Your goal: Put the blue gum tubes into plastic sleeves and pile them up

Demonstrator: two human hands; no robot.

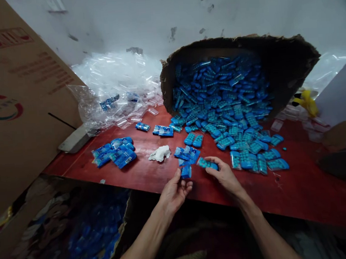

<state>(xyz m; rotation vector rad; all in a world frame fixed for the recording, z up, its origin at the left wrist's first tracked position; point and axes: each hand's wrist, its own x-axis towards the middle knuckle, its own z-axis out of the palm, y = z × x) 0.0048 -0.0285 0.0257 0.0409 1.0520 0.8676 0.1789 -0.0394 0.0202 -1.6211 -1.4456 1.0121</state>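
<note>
My left hand [175,190] pinches a small blue printed sleeve [186,172] between thumb and fingers at the table's front edge. Just to its right, my right hand [223,174] grips a small clear case of blue-green balls [206,164] with a blue end. The sleeve and the case are apart. Beyond my left hand lie several flat blue printed sleeves [188,154]. Two similar ball cases [193,140] rest behind them. A crumpled white tissue [160,153] sits to the left.
A cardboard box on its side [238,42] spills many ball cases [218,98] onto the red table [152,178]. Blue packets [115,152] lie at left. Behind them are clear plastic bags [113,78]. A large carton [16,97] stands left; blue packets [94,229] fill a box below.
</note>
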